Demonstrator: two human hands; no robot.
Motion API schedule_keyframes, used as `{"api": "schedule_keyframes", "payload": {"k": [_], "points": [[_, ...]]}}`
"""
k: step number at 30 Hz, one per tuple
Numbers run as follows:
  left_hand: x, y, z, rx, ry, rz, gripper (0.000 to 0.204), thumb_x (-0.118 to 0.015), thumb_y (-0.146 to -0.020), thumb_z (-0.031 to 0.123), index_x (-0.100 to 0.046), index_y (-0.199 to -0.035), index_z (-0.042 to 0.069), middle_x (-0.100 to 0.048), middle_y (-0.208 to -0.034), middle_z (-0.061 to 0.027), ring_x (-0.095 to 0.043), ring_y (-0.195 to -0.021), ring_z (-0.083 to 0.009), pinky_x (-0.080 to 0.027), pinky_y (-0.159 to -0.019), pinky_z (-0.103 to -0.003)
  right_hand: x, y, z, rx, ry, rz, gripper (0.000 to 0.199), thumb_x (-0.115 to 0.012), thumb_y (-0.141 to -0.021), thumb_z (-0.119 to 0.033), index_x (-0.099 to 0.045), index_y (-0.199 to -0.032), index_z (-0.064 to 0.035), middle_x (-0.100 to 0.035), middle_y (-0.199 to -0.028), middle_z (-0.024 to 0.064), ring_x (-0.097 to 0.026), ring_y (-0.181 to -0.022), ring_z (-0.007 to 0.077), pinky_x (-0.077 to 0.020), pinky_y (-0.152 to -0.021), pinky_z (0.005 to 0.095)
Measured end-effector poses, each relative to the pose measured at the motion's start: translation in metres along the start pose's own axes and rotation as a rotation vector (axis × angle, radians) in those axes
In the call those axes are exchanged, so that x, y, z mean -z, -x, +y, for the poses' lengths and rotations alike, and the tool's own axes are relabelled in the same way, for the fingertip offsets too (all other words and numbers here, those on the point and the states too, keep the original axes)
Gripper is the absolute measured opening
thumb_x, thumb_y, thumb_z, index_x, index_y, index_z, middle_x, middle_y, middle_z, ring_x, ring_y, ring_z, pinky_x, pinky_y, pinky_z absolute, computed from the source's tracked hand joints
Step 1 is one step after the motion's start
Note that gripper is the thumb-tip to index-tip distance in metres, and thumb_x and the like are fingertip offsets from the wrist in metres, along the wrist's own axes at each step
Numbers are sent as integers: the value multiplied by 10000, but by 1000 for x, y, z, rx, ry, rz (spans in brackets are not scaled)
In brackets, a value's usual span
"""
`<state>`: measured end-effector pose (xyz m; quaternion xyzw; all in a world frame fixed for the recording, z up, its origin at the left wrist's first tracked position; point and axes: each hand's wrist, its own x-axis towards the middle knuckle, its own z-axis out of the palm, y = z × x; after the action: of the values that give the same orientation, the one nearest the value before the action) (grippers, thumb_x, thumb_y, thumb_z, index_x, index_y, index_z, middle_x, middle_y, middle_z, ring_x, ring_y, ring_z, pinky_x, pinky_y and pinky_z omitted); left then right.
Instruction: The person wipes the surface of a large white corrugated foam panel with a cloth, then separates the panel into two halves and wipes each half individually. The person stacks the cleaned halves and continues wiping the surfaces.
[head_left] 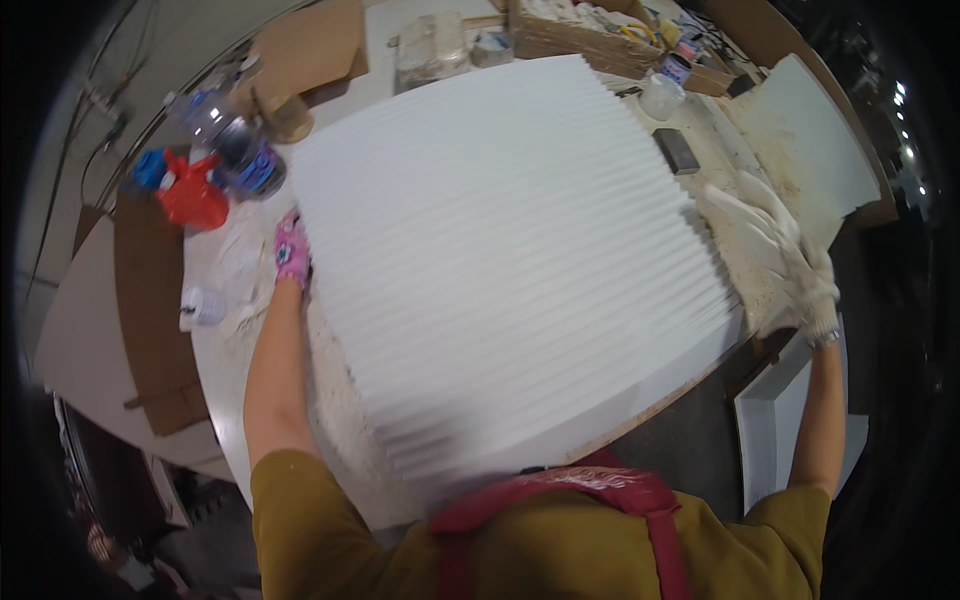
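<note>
A large white ribbed panel [520, 260] lies across the work table in front of me, its ridges running roughly from side to side. At its left edge is my left hand [292, 252] in a pink patterned glove, the fingers close together and bent at the edge; their tips are partly hidden. My right hand [785, 245] wears a white glove and is at the panel's right side. Its fingers are stretched out and apart, slightly blurred, with nothing seen in them. A dark grey block [677, 151] lies beyond the right hand.
At the left stand a big clear bottle [235, 150], a red container [192, 190] and a small white cup [205, 306]. A cardboard box [580, 40] of odds and ends stands at the back, beside a wrapped bundle [432, 50]. White trays [775, 410] are low at the right.
</note>
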<state>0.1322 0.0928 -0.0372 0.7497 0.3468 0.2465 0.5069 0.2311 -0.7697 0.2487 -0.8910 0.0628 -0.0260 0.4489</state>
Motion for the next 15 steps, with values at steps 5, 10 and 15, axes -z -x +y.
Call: {"api": "schedule_keyframes", "payload": {"k": [5,10,15], "points": [[19,87,81,-89,359,-13,315,-501,-1074,154,-576,-1365,58,-679,-1042,-48,-575,-756,-101,-507,-694,-256,53,58,59,57,-207,-99,387,-602,-1030,-198,-585,-1356,9,-652,-1178,40,-604,-1020,109,-496,-897,246],[52,246,155,4,490,-176,299,-476,-1098,173,-565,-1352,43,-667,-1043,-117,-588,-763,-117,-524,-722,-276,39,41,118,74,-547,-143,428,-607,-1015,-187,-570,-1377,38,-655,-1242,77,-601,-1056,131,-481,-947,275],[51,411,204,-272,-99,-330,303,-534,-1076,195,-617,-1304,12,-654,-1209,-150,-697,-982,-203,-566,-863,-312,23,-60,154,164,-402,-1,565,-587,-1030,-304,-489,-1481,21,-616,-1371,85,-564,-1275,179,-450,-1059,328]]}}
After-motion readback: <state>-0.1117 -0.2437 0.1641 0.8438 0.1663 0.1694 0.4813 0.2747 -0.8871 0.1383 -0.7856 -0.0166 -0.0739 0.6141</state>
